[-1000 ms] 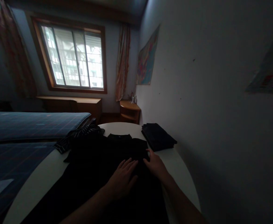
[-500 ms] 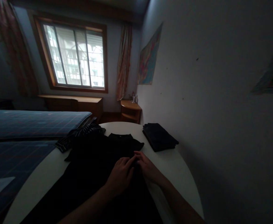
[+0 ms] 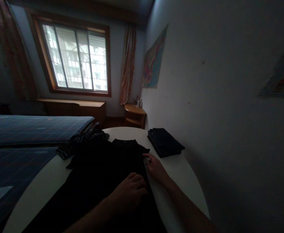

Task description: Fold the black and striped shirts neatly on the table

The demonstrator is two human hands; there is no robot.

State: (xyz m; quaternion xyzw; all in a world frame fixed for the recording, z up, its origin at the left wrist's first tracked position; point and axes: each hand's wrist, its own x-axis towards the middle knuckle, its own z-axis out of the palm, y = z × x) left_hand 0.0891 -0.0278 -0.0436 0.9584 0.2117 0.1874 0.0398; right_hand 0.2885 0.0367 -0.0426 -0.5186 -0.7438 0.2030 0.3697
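- Nearest us, low in the centre of the frame, our left hand (image 3: 131,191) lies palm down, knuckles up, fingers loosely curled; we cannot tell whether it pinches cloth.
- Just beyond it, right of centre, our right hand (image 3: 156,168) reaches inward from the lower right, half open, index finger stretched toward the garment's edge; its grip, if any, is hidden from us.
- Under and between them, the black shirt (image 3: 103,171) spreads from the bottom edge to mid-frame, collar pointing away.
- We judge the step in hand to be arranging the shirt's right edge; the next move seems to call for a sure hold on that edge and an even hand along it.
- All this rests on a white round table (image 3: 195,184).
- Farther back, a dark folded stack (image 3: 164,142) sits right of the collar, apart from it; striped cloth (image 3: 68,150) lies left.
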